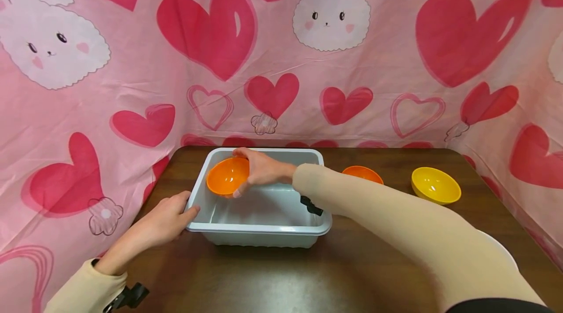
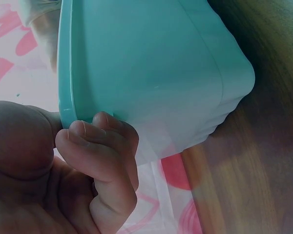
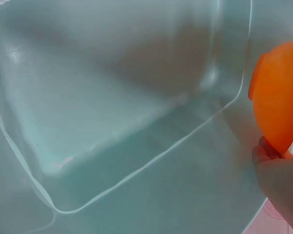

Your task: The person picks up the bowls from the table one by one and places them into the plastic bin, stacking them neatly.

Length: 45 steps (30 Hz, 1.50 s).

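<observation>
A light grey plastic basin (image 1: 281, 229) stands on the table. My left hand (image 1: 169, 218) grips its rim at the left side, thumb on top and fingers curled under the lip, as the left wrist view shows with the basin wall (image 2: 151, 73). My right hand (image 1: 264, 169) reaches over the basin and holds an orange bowl (image 1: 226, 176) by its edge, inside the basin's left end and tilted toward me. In the right wrist view the orange bowl (image 3: 281, 92) is at the right, above the basin floor (image 3: 102, 97).
On the brown table (image 1: 272, 279), right of the basin, a second orange bowl (image 1: 362, 173) is partly hidden by my right sleeve. Farther right is a yellow bowl (image 1: 435, 185). A white rim (image 1: 499, 249) shows behind the sleeve. Pink heart-patterned cloth (image 1: 281, 59) surrounds the table.
</observation>
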Available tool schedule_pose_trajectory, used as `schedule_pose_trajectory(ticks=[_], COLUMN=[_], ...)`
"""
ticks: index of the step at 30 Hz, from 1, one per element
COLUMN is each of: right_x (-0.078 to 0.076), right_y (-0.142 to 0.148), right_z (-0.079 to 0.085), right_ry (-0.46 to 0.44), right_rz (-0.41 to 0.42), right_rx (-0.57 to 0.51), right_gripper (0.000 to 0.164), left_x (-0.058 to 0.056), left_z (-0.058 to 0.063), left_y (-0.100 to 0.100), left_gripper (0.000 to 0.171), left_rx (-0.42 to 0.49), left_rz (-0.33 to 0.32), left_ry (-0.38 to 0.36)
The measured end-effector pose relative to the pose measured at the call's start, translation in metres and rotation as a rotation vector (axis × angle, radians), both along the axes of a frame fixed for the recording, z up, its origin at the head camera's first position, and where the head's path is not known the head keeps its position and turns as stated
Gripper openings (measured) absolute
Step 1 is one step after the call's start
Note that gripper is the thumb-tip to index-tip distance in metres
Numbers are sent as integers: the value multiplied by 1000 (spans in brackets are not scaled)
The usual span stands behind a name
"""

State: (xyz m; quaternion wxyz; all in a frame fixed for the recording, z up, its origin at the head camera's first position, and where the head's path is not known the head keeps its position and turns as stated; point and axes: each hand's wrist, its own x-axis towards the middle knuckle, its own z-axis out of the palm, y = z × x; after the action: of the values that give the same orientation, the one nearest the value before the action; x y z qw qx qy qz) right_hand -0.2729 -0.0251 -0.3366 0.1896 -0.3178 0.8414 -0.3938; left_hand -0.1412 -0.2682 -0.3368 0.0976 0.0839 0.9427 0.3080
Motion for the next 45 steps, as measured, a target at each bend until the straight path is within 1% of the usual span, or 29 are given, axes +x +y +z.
schedule_pose_trajectory(ticks=[4, 6, 11, 16, 21, 30, 34, 39, 45], right_x=[1, 3, 4, 4, 4, 5, 5, 7, 9], right_y=[-2, -2, -2, -2, -2, -2, -2, -5, -5], right_z=[-3, -6, -12, -20, -26, -33, -36, -41, -43], right_ry=[48, 55, 47, 42, 25, -1, 8, 6, 13], right_rz=[18, 18, 10, -8, -19, -19, -27, -40, -50], right_rx=[46, 67, 95, 115, 112, 116, 125, 156, 171], right_gripper=[103, 103, 101, 102, 101, 99, 100, 100, 99], left_x=[1, 2, 2, 0, -2, -2, -2, -1, 1], left_z=[0, 0, 0, 0, 1, 1, 2, 2, 1], left_y=[0, 0, 0, 0, 0, -1, 0, 1, 2], left_gripper=[32, 31, 31, 35, 38, 39, 39, 36, 35], left_rx=[1, 2, 4, -1, -8, -8, -14, -4, 7], left_rz=[0, 1, 3, 2, 5, 2, 2, 10, 11], left_ry=[6, 10, 7, 3, -11, -8, -7, -16, -23])
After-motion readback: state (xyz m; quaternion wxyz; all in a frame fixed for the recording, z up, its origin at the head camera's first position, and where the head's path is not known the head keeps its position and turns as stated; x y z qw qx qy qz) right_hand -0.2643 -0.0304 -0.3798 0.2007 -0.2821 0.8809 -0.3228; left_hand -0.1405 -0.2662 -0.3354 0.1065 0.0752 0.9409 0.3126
